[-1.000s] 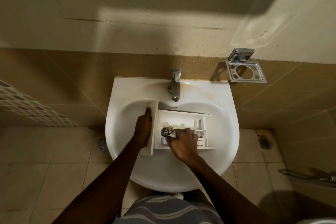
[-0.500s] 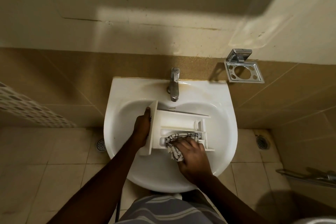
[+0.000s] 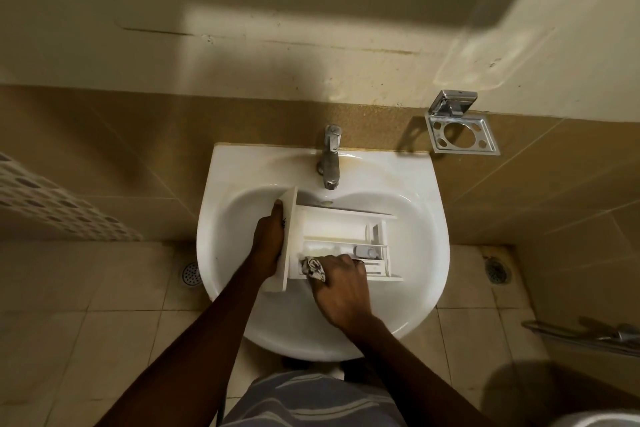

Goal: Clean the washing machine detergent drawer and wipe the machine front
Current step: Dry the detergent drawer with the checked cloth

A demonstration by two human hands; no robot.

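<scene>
Sink: white ceramic wash basin (image 3: 408, 184) fixed to the tan tiled wall, with a dull metal tap (image 3: 329, 158) at its back edge.
Drawer: white plastic detergent drawer (image 3: 334, 229) lying inside the basin, front panel to the left.
Left hand: left hand (image 3: 268, 241) grips the front panel.
Right hand: right hand (image 3: 341, 284) presses a crumpled patterned cloth (image 3: 313, 268) into the drawer's near compartment.
Wall: chrome toothbrush holder (image 3: 459, 130) right of the tap.
Floor: beige tiles, round drain (image 3: 191, 273) left of the basin.
</scene>
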